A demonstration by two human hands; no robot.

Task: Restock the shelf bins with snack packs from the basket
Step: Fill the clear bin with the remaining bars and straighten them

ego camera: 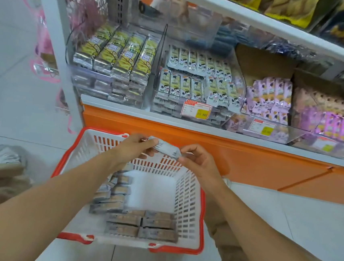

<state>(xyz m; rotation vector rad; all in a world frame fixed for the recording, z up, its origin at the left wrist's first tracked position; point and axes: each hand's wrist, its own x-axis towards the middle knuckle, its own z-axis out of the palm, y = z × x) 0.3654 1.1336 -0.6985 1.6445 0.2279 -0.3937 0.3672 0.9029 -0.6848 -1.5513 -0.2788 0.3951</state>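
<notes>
Pinching a slim silver-grey foil snack pack (166, 147) by its two ends, the left hand (135, 148) curls fingers and thumb round one end, and the right hand (197, 161) nips the other between its fingertips. The pack hangs level between them, in the air just above the far rim of the white slotted plastic basket with a red rim (203, 196), below the shelf edge and not yet in any bin.

In the basket, a stock of brown-and-grey wrapped packs (137, 221) lies in rows along the left wall and the near wall. The middle and right of its floor are bare.

On the shelf above, the clear plastic bin of yellow-and-silver packs (115, 55) and the neighbouring clear bin of white cartoon-printed packs (193, 75) both look well filled. A third bin of purple packs (268, 97) stands further right.

I judge the restocking partly done. One pack is in transit, and a good many wait in the basket. Which bin this pack belongs in I cannot tell for certain.
</notes>
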